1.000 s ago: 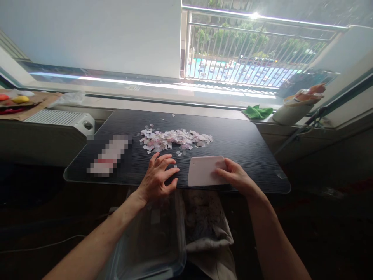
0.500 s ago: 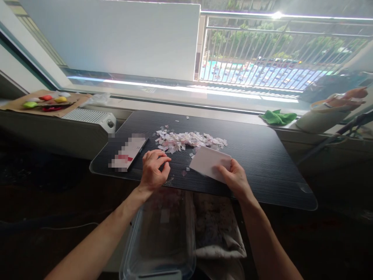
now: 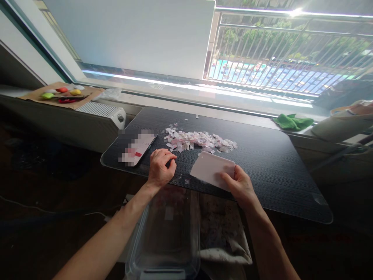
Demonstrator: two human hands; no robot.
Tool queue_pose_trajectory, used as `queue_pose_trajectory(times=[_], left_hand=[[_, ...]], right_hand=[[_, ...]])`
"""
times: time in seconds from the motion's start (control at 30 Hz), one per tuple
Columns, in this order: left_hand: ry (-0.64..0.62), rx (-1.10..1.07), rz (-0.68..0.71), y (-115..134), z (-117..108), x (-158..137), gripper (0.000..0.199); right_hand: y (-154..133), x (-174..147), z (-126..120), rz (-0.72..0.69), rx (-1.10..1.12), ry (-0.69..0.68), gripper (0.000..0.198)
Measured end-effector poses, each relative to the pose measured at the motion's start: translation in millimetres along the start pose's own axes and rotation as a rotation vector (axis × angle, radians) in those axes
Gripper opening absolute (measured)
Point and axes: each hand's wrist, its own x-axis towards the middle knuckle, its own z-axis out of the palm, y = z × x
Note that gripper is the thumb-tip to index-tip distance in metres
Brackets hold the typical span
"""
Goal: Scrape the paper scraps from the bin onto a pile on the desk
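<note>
My right hand (image 3: 240, 182) grips a white card (image 3: 212, 168) by its right end, thumb on top. The card is tilted low over the near part of the black table (image 3: 271, 171), just in front of a heap of small white and pinkish paper scraps (image 3: 198, 140). One loose scrap (image 3: 187, 181) lies by the near edge, left of the card. My left hand (image 3: 161, 167) hovers near that edge, fingers curled with thumb and index fingertips together; anything between them is hidden. Left of it lies a partly blurred phone-like flat object (image 3: 140, 149).
Below the near edge stand a clear plastic bin (image 3: 169, 249) and a stained pale bag (image 3: 224, 233). Brown paper with colourful lumps (image 3: 61, 94) lies at the left, by a white radiator (image 3: 100, 112). A green cloth (image 3: 293, 121) and a pale pot (image 3: 335, 124) sit on the sill.
The card has moved toward me and a little left, and a loose scrap now lies nearer the edge. My left thumb and index finger have closed together. The whole view has shifted slightly.
</note>
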Motion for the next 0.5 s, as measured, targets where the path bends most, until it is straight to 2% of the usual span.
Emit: queue_pose_trajectory(times=[0.23, 0.5], left_hand=[[-0.016, 0.0, -0.01, 1.2, 0.3, 0.0, 0.013], [-0.018, 0.004, 0.007, 1.4, -0.2, 0.7, 0.013]], right_hand=[[2.5, -7.8, 3.7, 0.019, -0.011, -0.153, 0.031], [-1.2, -7.6, -0.1, 0.015, -0.023, -0.122, 0.027]])
